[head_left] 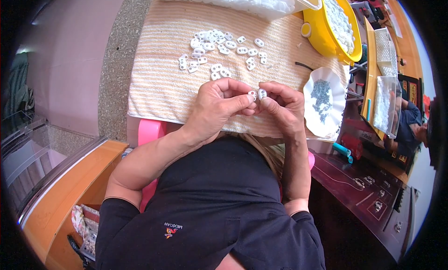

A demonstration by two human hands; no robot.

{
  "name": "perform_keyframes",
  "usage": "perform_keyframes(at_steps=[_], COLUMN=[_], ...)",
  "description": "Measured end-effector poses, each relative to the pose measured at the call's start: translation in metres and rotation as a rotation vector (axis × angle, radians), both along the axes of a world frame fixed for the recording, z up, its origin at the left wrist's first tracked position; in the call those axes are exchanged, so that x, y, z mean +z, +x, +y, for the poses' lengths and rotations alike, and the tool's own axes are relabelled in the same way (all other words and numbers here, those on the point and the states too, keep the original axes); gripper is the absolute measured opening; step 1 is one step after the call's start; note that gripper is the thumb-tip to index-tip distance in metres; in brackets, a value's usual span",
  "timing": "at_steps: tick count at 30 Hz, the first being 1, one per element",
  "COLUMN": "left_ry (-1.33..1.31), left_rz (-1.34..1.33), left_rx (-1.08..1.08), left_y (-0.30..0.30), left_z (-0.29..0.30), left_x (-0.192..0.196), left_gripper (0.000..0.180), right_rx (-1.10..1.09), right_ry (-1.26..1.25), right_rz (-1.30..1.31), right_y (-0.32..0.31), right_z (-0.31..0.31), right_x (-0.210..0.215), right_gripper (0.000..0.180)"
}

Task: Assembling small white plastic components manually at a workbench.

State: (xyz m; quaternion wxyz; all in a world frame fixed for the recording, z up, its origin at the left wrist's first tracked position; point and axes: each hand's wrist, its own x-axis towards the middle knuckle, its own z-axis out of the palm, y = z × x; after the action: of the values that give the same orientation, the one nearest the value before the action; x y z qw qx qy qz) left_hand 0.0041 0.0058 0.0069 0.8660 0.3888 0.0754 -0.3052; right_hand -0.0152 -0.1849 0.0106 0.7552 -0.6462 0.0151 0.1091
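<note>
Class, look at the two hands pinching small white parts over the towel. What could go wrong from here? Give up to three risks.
1. The left hand and right hand each pinch a tiny white part by the fingertips; one could slip and fall to the lap.
2. The dish of small dark bits sits at the towel edge beside the right hand; an elbow or wrist might tip it.
3. A dropped part could get lost among the loose parts.
</note>
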Motion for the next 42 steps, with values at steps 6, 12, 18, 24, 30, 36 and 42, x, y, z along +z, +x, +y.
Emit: perform_keyframes(at_steps=[6,12,18,24,30,36,42], left_ry=[0.016,0.013,0.014,0.027,0.028,-0.002,-0.030], left_rz=[-0.003,-0.022,-0.038,-0.040,-0.039,-0.004,0.025], left_rx=[-0.005,-0.004,-0.010,-0.016,-0.023,-0.029,-0.038], left_y=[-0.0002,-0.0012,-0.0014,-0.0012,-0.0010,0.0000,0.0001], left_z=[-0.0013,-0.0017,-0.0023,-0.0018,-0.0012,-0.0003,0.0004], left_x=[0.0005,-0.0020,-0.0046,-0.0043,-0.0052,-0.0019,-0.0029], left_gripper=[0.016,0.015,0.016,0.016,0.017,0.016,0.016], right_rx=[0.024,0.043,0.057,0.067,0.082,0.073,0.052], right_ry=[0.022,-0.017,-0.022,-0.013,-0.013,-0.003,0.065], right_rz=[0.000,-0.004,-0.043,-0.052,-0.082,-0.066,-0.015], right_y=[0.0000,0.0006,0.0012,0.0015,0.0018,0.0006,-0.0014], right_z=[-0.0038,-0.0015,-0.0035,-0.0033,-0.0022,-0.0026,-0.0018], right_x=[-0.0037,0.0017,-0.0027,-0.0032,-0.0033,-0.0044,-0.0058], right_gripper=[0.028,0.027,0.027,0.028,0.029,0.029,0.031])
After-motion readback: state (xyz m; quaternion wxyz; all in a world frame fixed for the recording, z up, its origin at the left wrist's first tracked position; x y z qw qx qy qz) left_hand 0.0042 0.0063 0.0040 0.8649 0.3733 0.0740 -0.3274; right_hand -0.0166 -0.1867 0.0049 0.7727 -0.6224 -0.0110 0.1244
